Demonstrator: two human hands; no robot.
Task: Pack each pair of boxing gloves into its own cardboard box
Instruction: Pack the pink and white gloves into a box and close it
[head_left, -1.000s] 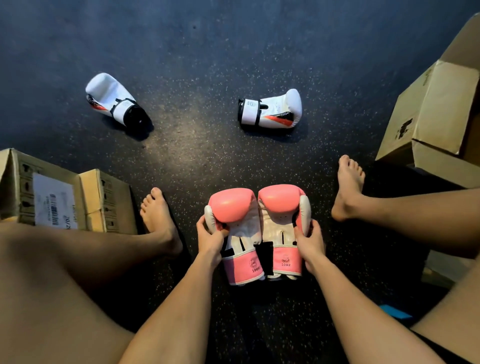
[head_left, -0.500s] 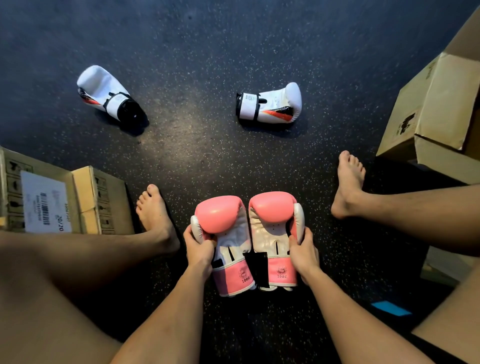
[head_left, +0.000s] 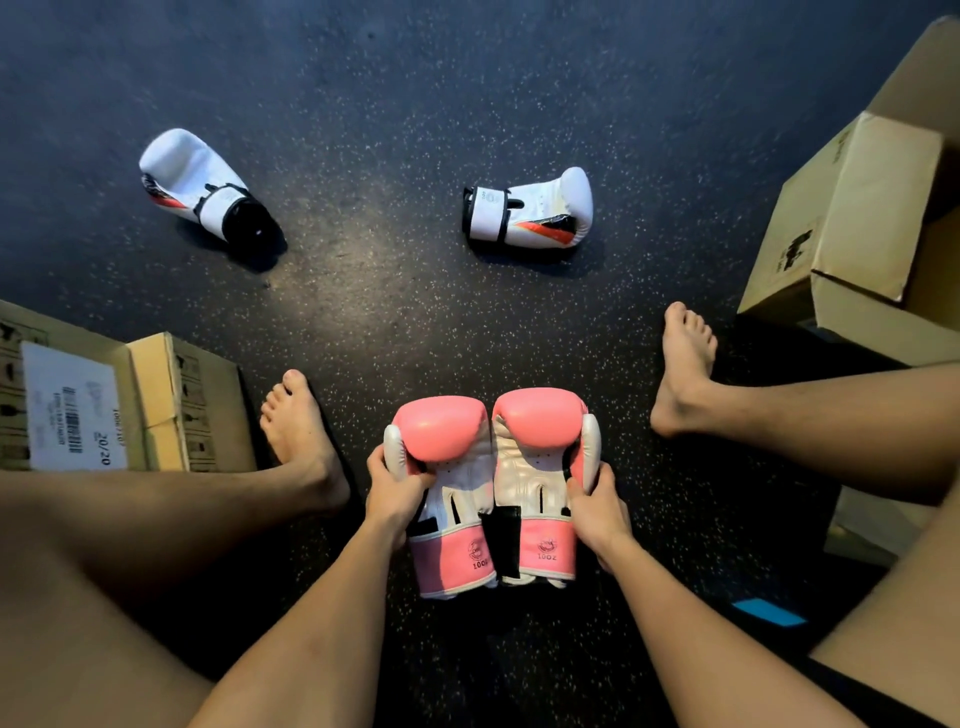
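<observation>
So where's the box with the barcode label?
In the head view, the labelled box sits on the floor at the far left, beside the person's left foot.

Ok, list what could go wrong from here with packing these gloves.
1. The left hand and right hand each hold only an outer side of the pink gloves. If both are lifted together, the pair may split or one glove may slip.
2. The left white glove and right white glove lie apart on the floor, so one could be forgotten or boxed with the wrong pair.
</observation>
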